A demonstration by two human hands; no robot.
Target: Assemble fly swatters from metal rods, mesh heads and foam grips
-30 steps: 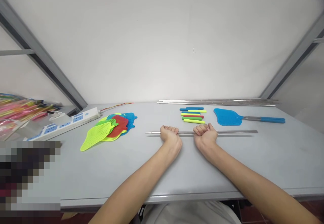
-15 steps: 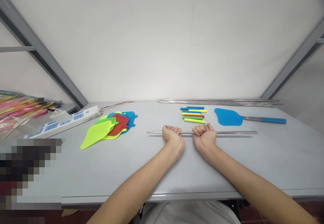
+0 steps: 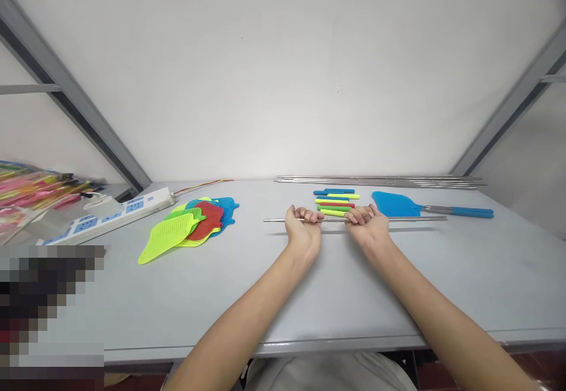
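A thin metal rod (image 3: pixel 418 219) lies level across both my palms, lifted a little off the table, its shadow just below. My left hand (image 3: pixel 303 226), palm up, has its fingers curled round the rod left of the middle. Further right, my right hand (image 3: pixel 367 224) wraps the rod the same way, also palm up. Just beyond the rod sit several coloured handle grips (image 3: pixel 335 200) in blue, yellow, red and green. A blue fly swatter (image 3: pixel 395 204) with a metal shaft and blue grip (image 3: pixel 472 212) lies past my right hand.
Several perforated swatter heads (image 3: pixel 170 236) in yellow, green, red and blue overlap on the left of the grey table (image 3: pixel 212 302). Several metal rods (image 3: pixel 380 180) lie along the back wall. A white power strip (image 3: pixel 150 200) with plugs stands at far left, near bagged colourful items (image 3: pixel 35 187).
Both hands have raised the rod off the table and moved slightly away from me. The gap between my hands is a little wider, and my wrists have turned more palm up.
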